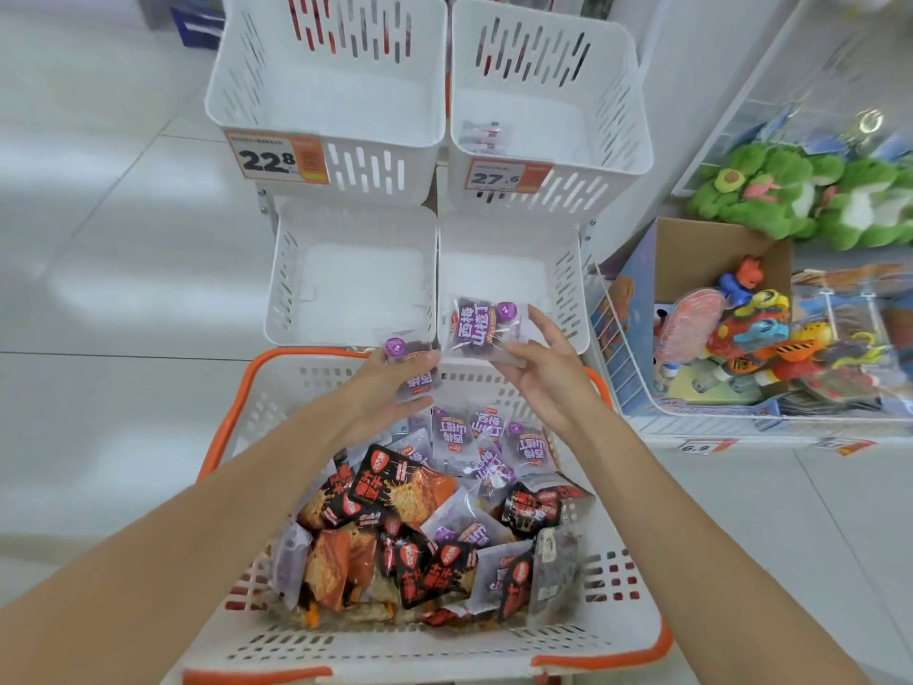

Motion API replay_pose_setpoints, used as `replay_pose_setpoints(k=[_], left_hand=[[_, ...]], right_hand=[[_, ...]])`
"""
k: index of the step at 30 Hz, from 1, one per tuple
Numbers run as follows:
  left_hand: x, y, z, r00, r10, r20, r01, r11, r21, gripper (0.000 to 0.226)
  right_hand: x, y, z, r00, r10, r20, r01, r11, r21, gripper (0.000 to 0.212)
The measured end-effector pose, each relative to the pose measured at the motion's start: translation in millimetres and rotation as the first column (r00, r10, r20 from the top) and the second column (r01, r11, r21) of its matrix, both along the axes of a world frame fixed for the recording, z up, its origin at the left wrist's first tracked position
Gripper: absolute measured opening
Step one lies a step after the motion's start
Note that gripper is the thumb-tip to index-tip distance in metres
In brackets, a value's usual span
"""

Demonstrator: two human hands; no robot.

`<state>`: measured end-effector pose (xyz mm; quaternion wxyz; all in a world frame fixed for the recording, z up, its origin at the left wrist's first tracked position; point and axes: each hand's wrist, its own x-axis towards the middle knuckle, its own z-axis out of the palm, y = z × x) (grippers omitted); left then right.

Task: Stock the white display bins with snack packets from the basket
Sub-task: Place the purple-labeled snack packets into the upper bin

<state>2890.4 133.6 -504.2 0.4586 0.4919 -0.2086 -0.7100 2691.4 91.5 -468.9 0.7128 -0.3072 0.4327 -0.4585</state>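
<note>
A white basket (pixel 276 650) with orange trim sits in front of me, full of purple and black-orange snack packets (pixel 395 491). My left hand (pixel 380 393) grips one purple packet (pixel 412 363) over the basket's far rim. My right hand (pixel 538 373) pinches another purple packet (pixel 477 328) and holds it up in front of the lower right white bin (pixel 568 289). The lower left bin (pixel 281 289) holds nothing that I can see. The upper right bin (pixel 637 116) has a few packets (pixel 481 136) at its front. The upper left bin (pixel 217 101) looks bare inside.
Orange price tags reading 22.8 (pixel 276 160) and 27.6 (pixel 506 178) hang on the upper bins. To the right stands a wire rack (pixel 612 338) with a cardboard box of toys (pixel 731 333), and green plush toys (pixel 800 195) lie behind it. Pale tiled floor stretches to the left.
</note>
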Motion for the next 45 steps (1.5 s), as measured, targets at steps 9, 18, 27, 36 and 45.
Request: replay_pose_setpoints(k=[9, 18, 27, 36, 45], left_hand=[[-4.4, -11.4, 35.3, 0.982, 0.060, 0.177, -0.038, 0.991, -0.127, 0.048], [-7.2, -56.6, 104.0, 0.913, 0.034, 0.407, 0.175, 0.867, -0.466, 0.023], [-0.4, -167.5, 179.6, 0.757, 0.285, 0.588, 0.178, 0.775, -0.606, 0.037], [22.6, -309.5, 213.1, 0.542, 0.379, 0.750, 0.382, 0.684, -0.622, 0.057], [43.4, -343.0, 166.1, -0.083, 0.397, 0.914, 0.592, 0.757, -0.275, 0.036]], right_hand=[[34.6, 10.1, 2.6, 0.757, 0.121, -0.642, -0.271, 0.952, -0.140, 0.071], [50.7, -27.7, 50.9, 0.799, 0.166, -0.577, -0.380, 0.884, -0.272, 0.041], [47.2, -143.6, 136.1, 0.867, -0.013, -0.499, -0.257, 0.845, -0.468, 0.033], [50.1, -285.2, 171.6, 0.688, -0.270, -0.674, -0.368, 0.671, -0.644, 0.055], [39.5, -333.6, 119.4, 0.607, 0.208, -0.767, -0.542, 0.814, -0.209, 0.051]])
